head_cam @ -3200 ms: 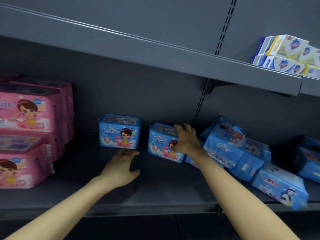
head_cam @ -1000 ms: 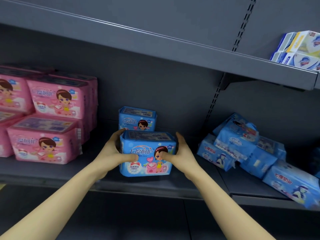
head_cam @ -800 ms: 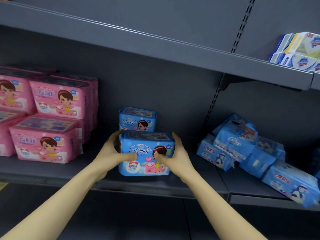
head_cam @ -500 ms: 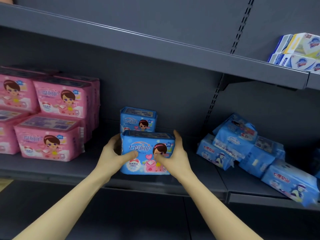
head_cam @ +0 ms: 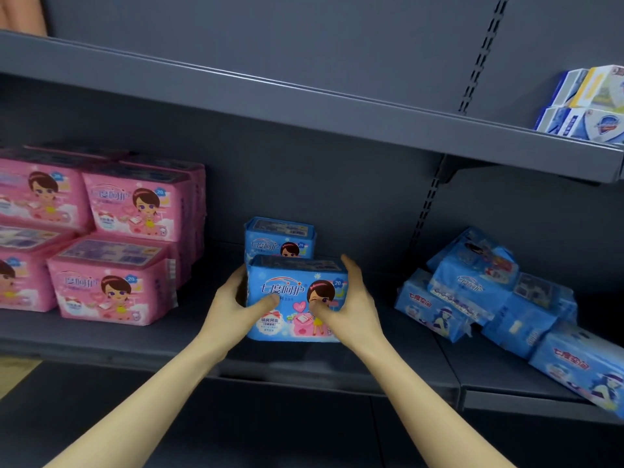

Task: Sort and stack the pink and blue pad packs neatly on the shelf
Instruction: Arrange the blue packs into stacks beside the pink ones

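I am partway through sorting the blue packs. My left hand [head_cam: 236,302] and right hand [head_cam: 351,305] clasp one blue pad pack [head_cam: 293,298] from either side, each grip closed on it with the thumb pressed to the printed front and the fingers wrapped round an end. The pack is upright, facing me, low over the front of the grey shelf [head_cam: 304,366]; I cannot tell whether its base touches. Directly behind it stands a second blue pack [head_cam: 280,238], also upright. As I judge it, the next move is to set this pack squarely in line with that one, or lift it on top, keeping the edges flush. To the left, well apart, pink packs [head_cam: 111,238] are stacked two high in tidy rows. To the right a heap of blue packs [head_cam: 489,292] lies tumbled and tilted, not yet sorted. Nothing blocks the gap between them. The upper shelf [head_cam: 304,106] overhead limits stack height; white and blue boxes [head_cam: 587,106] sit on it at far right.
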`<state>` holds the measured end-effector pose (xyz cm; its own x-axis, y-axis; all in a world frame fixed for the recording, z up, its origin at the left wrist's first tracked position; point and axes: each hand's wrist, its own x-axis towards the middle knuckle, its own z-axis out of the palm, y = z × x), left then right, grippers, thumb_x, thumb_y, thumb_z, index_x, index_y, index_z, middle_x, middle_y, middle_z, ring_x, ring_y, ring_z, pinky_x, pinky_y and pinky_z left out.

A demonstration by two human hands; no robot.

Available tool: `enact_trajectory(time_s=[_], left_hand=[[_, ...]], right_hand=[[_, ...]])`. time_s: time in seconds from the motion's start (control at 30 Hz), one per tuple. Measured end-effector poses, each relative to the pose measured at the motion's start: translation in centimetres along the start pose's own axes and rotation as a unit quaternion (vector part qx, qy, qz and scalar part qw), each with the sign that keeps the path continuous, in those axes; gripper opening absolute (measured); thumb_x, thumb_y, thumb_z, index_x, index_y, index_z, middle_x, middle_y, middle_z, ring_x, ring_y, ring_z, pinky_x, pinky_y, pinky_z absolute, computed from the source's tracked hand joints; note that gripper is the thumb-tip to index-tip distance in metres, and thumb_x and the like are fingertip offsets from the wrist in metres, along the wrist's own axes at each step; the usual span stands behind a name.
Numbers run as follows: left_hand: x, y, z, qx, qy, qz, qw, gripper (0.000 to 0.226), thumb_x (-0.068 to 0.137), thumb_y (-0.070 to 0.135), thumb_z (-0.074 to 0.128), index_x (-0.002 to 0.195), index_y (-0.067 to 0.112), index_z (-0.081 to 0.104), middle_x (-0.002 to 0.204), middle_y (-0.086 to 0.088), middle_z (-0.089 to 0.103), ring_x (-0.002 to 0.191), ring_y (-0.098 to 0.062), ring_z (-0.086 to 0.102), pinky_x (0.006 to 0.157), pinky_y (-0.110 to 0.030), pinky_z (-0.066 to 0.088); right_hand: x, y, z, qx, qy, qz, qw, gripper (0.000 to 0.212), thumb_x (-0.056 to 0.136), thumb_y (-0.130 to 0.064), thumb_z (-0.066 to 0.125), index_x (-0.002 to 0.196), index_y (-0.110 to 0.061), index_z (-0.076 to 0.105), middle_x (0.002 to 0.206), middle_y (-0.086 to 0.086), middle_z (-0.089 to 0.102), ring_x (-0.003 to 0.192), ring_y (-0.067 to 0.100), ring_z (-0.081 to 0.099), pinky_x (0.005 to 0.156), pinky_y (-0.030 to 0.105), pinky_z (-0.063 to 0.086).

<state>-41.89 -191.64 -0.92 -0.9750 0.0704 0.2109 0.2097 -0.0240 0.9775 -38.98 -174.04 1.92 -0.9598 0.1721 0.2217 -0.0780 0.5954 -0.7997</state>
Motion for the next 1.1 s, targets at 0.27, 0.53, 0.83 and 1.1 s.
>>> enact_trajectory(time_s=[0.27,0.53,0.83,1.1], left_hand=[[1.6,0.9,-1.5,-0.022,-0.063,-0.017,0.998,0.054,0.076,0.004,0.074,0.118,0.029,0.051,0.097,0.008,0.072,0.09,-0.01,0.069,0.07,-0.021,0.056],[2.9,2.8,-3.2,-0.007,-0.101,0.003,0.995,0.052,0.087,0.008,0.062,0.127,0.034,0.041,0.099,0.017,0.068,0.084,0.003,0.067,0.067,-0.013,0.052],[6.2,4.4,-4.6,-0.019,-0.115,0.052,0.992,0.039,0.089,0.009,0.058,0.118,0.033,0.05,0.098,0.016,0.068,0.081,0.004,0.067,0.067,-0.012,0.053],[9.7,4.8,-4.4,-0.07,-0.103,0.057,0.991,0.032,0.089,0.013,0.058,0.118,0.026,0.054,0.098,0.008,0.069,0.08,-0.003,0.067,0.068,-0.018,0.056]], right_hand=[[0.2,-0.5,1.4,0.016,0.047,0.015,0.999,0.066,0.072,-0.015,0.075,0.125,-0.032,0.04,0.116,-0.003,0.06,0.102,0.012,0.061,0.088,0.038,0.053],[0.0,-3.0,2.1,0.016,0.074,0.02,0.997,0.068,0.075,-0.014,0.073,0.132,-0.029,0.039,0.12,-0.005,0.057,0.101,0.01,0.057,0.085,0.025,0.046],[2.8,-4.9,3.2,0.028,0.13,-0.004,0.991,0.058,0.07,-0.014,0.075,0.105,-0.043,0.039,0.111,-0.002,0.064,0.099,0.016,0.064,0.088,0.04,0.052],[5.6,-6.3,2.8,0.032,0.15,-0.032,0.988,0.059,0.075,-0.017,0.074,0.125,-0.029,0.045,0.109,-0.004,0.061,0.081,0.008,0.06,0.09,0.037,0.051]])
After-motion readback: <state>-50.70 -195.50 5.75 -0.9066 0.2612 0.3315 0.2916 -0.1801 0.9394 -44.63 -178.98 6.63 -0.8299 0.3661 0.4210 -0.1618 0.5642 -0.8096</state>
